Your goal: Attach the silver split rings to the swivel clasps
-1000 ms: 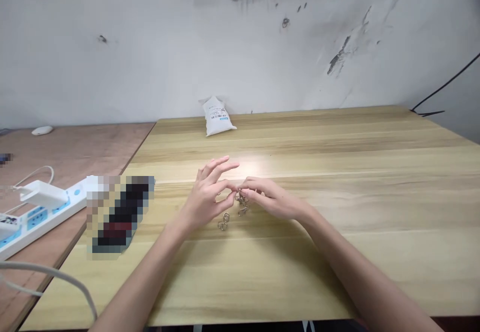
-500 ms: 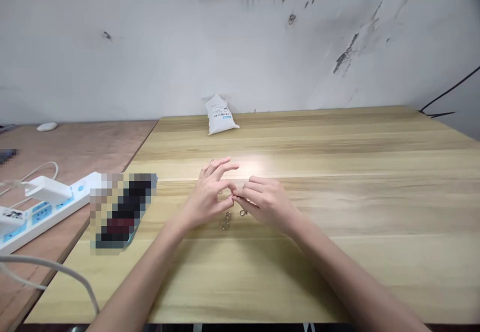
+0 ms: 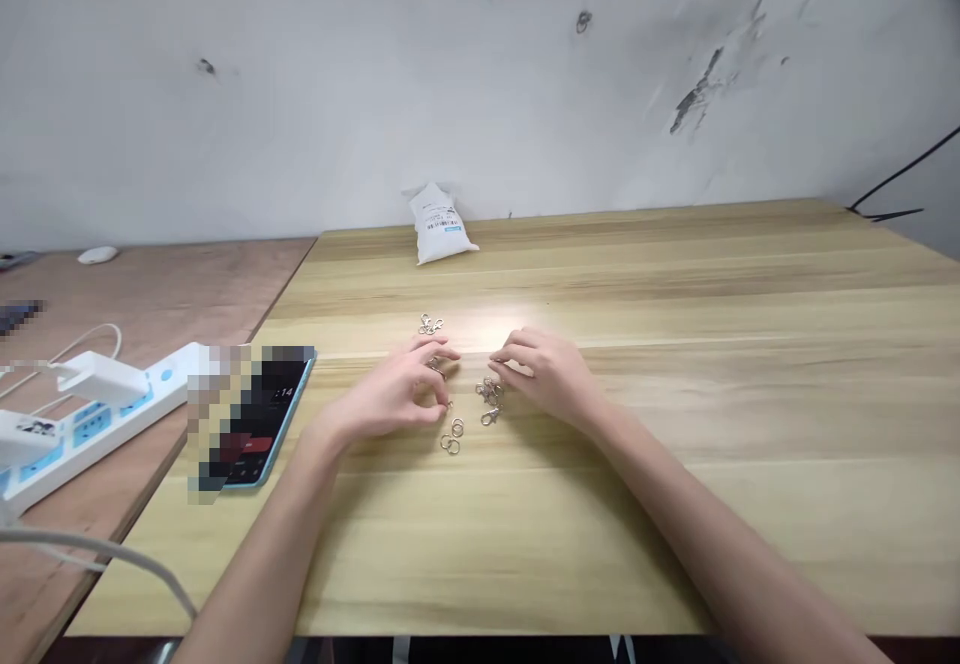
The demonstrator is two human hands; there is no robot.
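My left hand [image 3: 397, 394] rests on the light wooden table [image 3: 675, 424], fingers curled, with thumb and fingertips pinched round a small metal ring [image 3: 437, 370]. My right hand [image 3: 546, 374] lies opposite with bent fingers, its tips touching the far edge of a small pile of metal clasps [image 3: 489, 396]; what they pinch is hidden. Two or three loose rings [image 3: 451, 438] lie just in front of the left hand. A joined ring-and-clasp piece [image 3: 430, 324] lies alone beyond the left fingertips.
A white pouch [image 3: 441, 226] stands at the table's back edge by the wall. A phone [image 3: 259, 416] lies at the left edge. On the brown table to the left are a power strip [image 3: 90, 422] with a charger and cables, and a mouse [image 3: 97, 255].
My hands, pinched together over the pile before, have drawn apart and lowered to the table. The view tilted slightly, so the joined piece beyond the left hand now shows.
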